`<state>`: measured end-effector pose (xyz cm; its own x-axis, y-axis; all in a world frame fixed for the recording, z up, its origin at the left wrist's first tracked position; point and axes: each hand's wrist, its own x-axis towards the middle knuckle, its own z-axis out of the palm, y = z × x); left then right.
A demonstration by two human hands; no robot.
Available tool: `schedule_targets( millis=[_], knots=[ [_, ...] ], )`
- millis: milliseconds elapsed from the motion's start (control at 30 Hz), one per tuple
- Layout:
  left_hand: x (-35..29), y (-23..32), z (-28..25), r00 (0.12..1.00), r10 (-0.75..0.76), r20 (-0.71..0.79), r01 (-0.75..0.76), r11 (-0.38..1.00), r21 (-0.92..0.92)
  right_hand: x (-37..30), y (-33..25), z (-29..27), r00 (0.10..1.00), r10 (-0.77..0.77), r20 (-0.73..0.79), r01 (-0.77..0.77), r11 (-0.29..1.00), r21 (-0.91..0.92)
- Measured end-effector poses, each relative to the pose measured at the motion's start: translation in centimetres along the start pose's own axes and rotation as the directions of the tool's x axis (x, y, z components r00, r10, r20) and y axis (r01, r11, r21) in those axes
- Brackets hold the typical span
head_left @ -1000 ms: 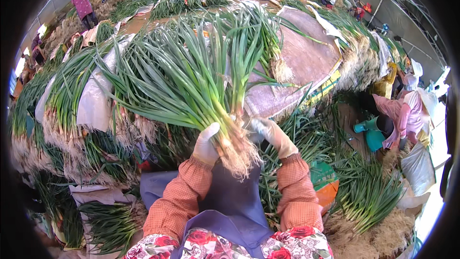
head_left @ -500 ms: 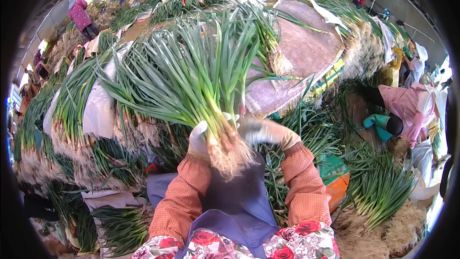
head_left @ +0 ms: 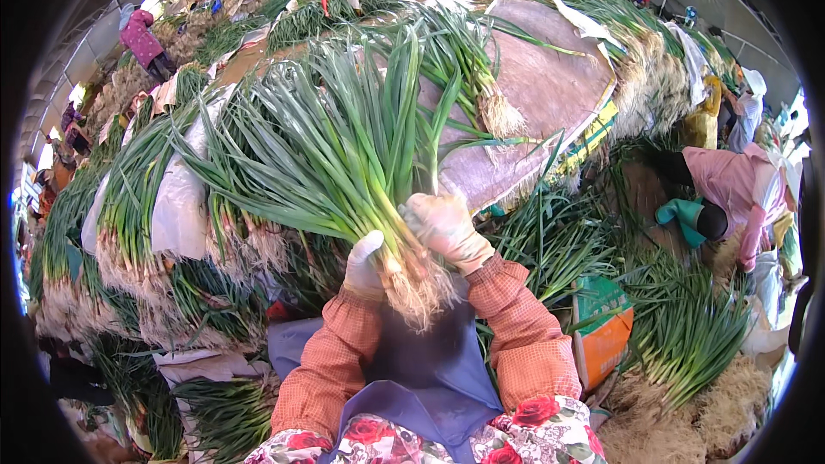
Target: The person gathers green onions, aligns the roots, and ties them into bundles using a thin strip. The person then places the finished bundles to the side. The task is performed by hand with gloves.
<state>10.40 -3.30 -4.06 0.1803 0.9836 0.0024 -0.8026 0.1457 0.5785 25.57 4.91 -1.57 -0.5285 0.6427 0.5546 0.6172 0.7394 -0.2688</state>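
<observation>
A thick bunch of green onions [head_left: 361,150] with long green leaves and pale hairy roots leans up and away in front of me. My left hand [head_left: 365,265], in a whitish glove, is closed around the lower stems just above the roots. My right hand [head_left: 443,228], gloved too, is closed at the bunch's right side. One green onion stalk [head_left: 436,150] rises from its fingers, slightly apart from the others. Its lower end is hidden by the glove. The bunch's roots hang over my dark blue apron [head_left: 421,361].
A stained pinkish sheet [head_left: 546,77] covers a heap ahead, with a smaller green onion bunch [head_left: 498,112] on it. Rows of green onions [head_left: 137,223] lie left. At right are a green and orange bag [head_left: 604,331], more green onions [head_left: 687,335] and a bending person in pink [head_left: 730,185].
My right hand, blurred and open beside the bunch before, has moved left and up against it and closed on a stalk. My left hand still holds the bunch.
</observation>
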Motion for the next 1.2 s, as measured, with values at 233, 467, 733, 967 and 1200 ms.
schedule_targets(
  millis=[233,467,733,967,1200],
  knots=[
    [-0.6,-0.2,0.7,0.996,0.053,0.068,-0.044,0.99,-0.131,-6.0,5.0,4.0,0.541,0.83,0.135,-0.382,0.099,0.919],
    [-0.4,0.6,0.6,0.966,0.075,0.247,-0.057,0.995,-0.081,-15.1,6.1,1.2,0.375,0.411,0.831,-0.38,0.886,-0.267],
    [-1.5,2.2,4.1,0.949,0.144,0.282,-0.107,0.984,-0.141,-4.0,5.8,5.3,0.799,0.567,0.201,-0.595,0.699,0.396],
    [-0.9,2.5,-1.0,0.926,0.337,0.167,-0.303,0.932,-0.201,-9.4,5.9,-3.1,0.682,0.73,-0.039,-0.085,0.131,0.988],
    [-0.8,1.7,0.0,0.924,0.303,0.234,-0.282,0.952,-0.119,-18.1,8.0,-1.9,0.454,0.855,-0.252,-0.275,0.403,0.873]
  ],
)
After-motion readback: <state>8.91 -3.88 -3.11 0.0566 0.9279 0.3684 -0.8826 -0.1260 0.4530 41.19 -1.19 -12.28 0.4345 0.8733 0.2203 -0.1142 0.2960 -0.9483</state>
